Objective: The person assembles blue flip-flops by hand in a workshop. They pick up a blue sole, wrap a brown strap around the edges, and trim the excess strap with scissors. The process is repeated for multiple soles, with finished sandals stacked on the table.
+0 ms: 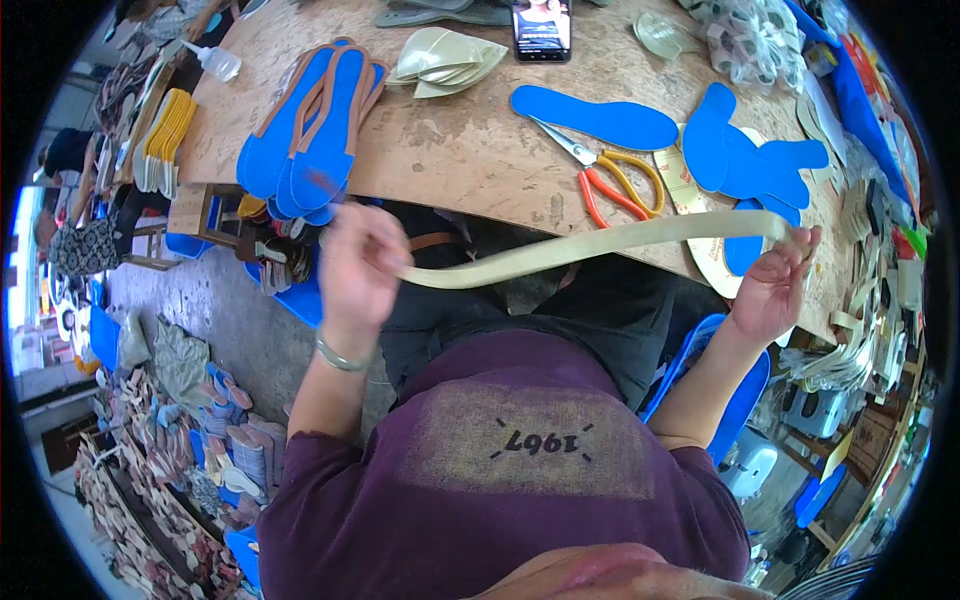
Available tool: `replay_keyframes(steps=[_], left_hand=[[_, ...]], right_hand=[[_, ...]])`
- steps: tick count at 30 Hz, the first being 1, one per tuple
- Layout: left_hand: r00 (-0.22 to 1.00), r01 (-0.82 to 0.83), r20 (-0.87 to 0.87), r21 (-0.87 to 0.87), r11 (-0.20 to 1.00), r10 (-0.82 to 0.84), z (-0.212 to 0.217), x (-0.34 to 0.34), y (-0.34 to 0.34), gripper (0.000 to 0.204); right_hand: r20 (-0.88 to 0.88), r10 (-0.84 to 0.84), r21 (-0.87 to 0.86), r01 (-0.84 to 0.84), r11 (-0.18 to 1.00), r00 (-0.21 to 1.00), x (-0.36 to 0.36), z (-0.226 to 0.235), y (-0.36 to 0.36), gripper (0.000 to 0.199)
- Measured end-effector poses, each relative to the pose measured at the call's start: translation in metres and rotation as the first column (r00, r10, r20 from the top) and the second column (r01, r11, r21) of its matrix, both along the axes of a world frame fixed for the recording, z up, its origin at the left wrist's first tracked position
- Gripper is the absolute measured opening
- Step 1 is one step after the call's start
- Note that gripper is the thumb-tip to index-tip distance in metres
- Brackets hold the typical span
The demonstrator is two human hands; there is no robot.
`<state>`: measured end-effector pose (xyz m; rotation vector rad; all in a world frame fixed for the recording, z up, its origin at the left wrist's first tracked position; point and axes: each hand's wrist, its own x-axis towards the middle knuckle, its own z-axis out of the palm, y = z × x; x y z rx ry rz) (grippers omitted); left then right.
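Stretching between both hands, a long cream-coloured strip [600,245] runs nearly level in front of the person's body, just below the near edge of the brown wooden surface [460,150]. The left hand [360,265] has its grip closed around the strip's left end, fingers curled into a loose fist, with a metal bangle [340,355] on the wrist below it. The right hand [775,285] is raised with the palm half open; its fingertips pinch the strip's right end near the surface's edge, so its grip is only partly closed, on the strip. On the surface above the strip lie orange-handled scissors [610,175], blades pointing away toward the upper left. Just beyond them is a single blue insole [595,118], and to the right several more blue insoles [750,155] overlap one another. A stack of blue soles with brown edging [315,125] hangs over the surface's left edge, close above the left hand. Farther back sit a pile of pale cream cut pieces [445,60] and a phone [541,28] with its screen lit. A small clear squeeze bottle [215,60] lies at the far left corner. The person wears a dark purple shirt [480,500] and sits on a blue plastic chair [745,390].
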<state>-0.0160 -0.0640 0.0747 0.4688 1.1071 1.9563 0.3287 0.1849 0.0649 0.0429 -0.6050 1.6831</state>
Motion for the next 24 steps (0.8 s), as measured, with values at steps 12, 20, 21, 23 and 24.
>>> replay_keyframes(steps=[12,20,21,23,24], left_hand=[[0.074,0.134,-0.914,-0.387,0.912,-0.399,0.022,0.048,0.109,0.025],[-0.268,-0.068,-0.897,-0.347,0.935,-0.352,-0.032,0.048,0.245,0.048],[-0.283,-0.062,-0.896,-0.34,0.938,-0.344,-0.033,0.049,0.248,0.047],[-0.312,-0.049,-0.892,-0.33,0.943,-0.328,-0.033,0.051,0.253,0.047],[-0.32,-0.067,-0.9,-0.289,0.955,-0.294,-0.034,0.051,0.256,0.048]], right_hand=[[0.646,-0.12,0.2,-0.016,0.98,0.754,-0.054,0.013,-0.052,0.015],[0.717,-0.574,0.659,-0.119,0.742,0.395,-0.088,0.001,-0.047,0.014],[0.764,-0.51,0.597,-0.131,0.792,0.395,-0.093,-0.01,-0.042,0.013],[0.832,-0.425,0.504,-0.166,0.848,0.357,-0.102,-0.034,-0.03,0.011],[0.846,-0.396,0.474,-0.161,0.866,0.357,-0.107,-0.041,-0.027,0.011]])
